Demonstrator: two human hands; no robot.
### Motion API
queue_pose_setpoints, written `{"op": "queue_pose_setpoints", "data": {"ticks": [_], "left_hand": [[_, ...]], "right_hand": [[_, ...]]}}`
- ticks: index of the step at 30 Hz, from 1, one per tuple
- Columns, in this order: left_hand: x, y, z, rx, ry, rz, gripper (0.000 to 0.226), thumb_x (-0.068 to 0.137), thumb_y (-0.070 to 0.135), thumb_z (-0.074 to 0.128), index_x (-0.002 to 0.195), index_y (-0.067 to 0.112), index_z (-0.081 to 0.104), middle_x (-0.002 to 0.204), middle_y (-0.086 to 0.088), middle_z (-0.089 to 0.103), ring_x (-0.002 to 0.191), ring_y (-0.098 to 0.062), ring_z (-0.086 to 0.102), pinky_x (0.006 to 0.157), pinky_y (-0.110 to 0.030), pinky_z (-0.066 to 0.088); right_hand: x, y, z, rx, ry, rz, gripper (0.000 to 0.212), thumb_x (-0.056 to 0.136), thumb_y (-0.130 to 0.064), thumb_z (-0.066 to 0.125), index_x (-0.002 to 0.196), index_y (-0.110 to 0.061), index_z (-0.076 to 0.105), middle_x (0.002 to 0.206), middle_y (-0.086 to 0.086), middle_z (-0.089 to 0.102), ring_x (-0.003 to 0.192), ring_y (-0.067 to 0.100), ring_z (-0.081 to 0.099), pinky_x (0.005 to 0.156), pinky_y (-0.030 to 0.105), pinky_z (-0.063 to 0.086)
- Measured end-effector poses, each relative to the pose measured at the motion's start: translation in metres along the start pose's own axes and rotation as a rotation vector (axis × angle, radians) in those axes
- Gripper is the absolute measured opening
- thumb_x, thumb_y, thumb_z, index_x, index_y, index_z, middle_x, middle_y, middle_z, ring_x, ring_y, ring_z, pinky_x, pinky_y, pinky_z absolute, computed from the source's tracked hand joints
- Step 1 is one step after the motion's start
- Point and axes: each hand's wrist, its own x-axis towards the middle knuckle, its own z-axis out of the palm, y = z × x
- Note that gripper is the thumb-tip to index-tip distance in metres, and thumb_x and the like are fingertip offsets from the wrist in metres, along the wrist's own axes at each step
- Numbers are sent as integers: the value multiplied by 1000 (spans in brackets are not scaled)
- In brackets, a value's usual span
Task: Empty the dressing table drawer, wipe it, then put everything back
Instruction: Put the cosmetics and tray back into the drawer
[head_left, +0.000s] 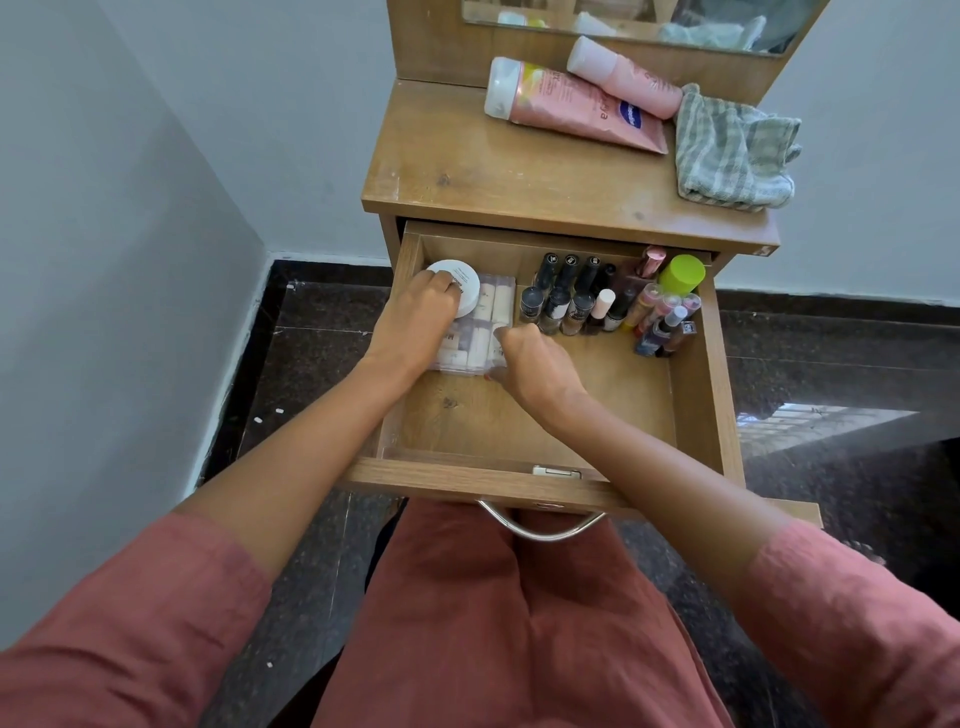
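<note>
The wooden drawer (701, 395) of the dressing table stands pulled out. In its far left corner lies a clear plastic box (485, 325) of pale tubes with a white round jar (460, 291) on top. My left hand (415, 325) rests over the box and its fingers curl on the jar. My right hand (530, 364) grips the near right corner of the same box. Rows of dark nail polish bottles (563, 301) stand at the drawer's back, with lip products (662, 322) and a green-capped bottle (681, 274) to their right.
On the table top (493, 176) lie two pink tubes (576, 101) and a striped grey cloth (732, 150). A mirror (623, 15) rises behind. The drawer's metal handle (540, 525) hangs over my lap. A grey wall stands at the left, and the floor is dark stone.
</note>
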Motion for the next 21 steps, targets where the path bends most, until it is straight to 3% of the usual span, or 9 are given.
{"op": "queue_pose_setpoints", "data": {"ticks": [2,4,6,7,9,11,16,19,21], "left_hand": [[2,-1,2,53,30,7,33,87,-3,46,119,-2,54,124,-18,56,113,-30,49,98,-35,37],[1,-3,6,129,58,8,25,77,-2,59,100,3,67,101,-12,68,96,-27,60,92,-35,43],[1,-4,8,142,90,12,19,63,2,74,80,9,71,79,-5,71,79,-22,64,85,-30,48],[2,-4,8,133,93,-1,19,63,4,76,80,9,71,78,-4,71,79,-22,64,88,-31,47],[2,-6,12,73,78,-42,18,77,5,66,95,5,69,94,-10,70,96,-26,60,102,-37,35],[4,-7,14,30,64,-72,24,88,6,52,110,2,62,110,-13,64,112,-28,50,109,-39,20],[3,-8,13,-5,88,-111,27,93,4,41,115,3,56,118,-11,57,125,-24,39,114,-39,6],[3,-7,12,-28,103,-116,27,92,4,42,115,3,57,118,-12,58,125,-24,39,114,-39,6],[2,-6,11,-42,97,-115,27,91,4,44,116,2,56,118,-13,58,124,-24,40,114,-39,9]], "right_hand": [[0,-3,-2,-38,7,-3,26,88,-20,59,103,1,55,108,18,59,98,34,59,74,37,45],[1,-6,-5,-51,39,-3,32,89,-26,58,104,2,55,110,17,57,99,32,58,76,37,46],[5,-11,-7,18,87,-4,30,90,-23,56,106,3,56,112,18,56,101,33,57,78,36,46],[8,-14,-6,89,118,-2,24,90,-17,55,104,3,57,110,18,56,99,34,57,77,36,45],[16,-20,-5,273,181,68,8,89,-3,52,82,-2,56,86,11,57,83,31,56,64,32,42],[24,-27,-1,447,214,161,28,86,2,50,63,-10,41,63,1,40,66,24,43,53,29,32],[47,-37,6,696,306,285,25,79,7,52,59,-9,49,58,5,47,57,20,43,42,25,29],[54,-34,12,738,342,301,8,78,5,56,74,1,63,67,13,58,58,21,48,46,28,37],[54,-33,14,727,346,306,8,78,3,59,82,3,66,73,16,64,60,22,52,51,30,42]]}}
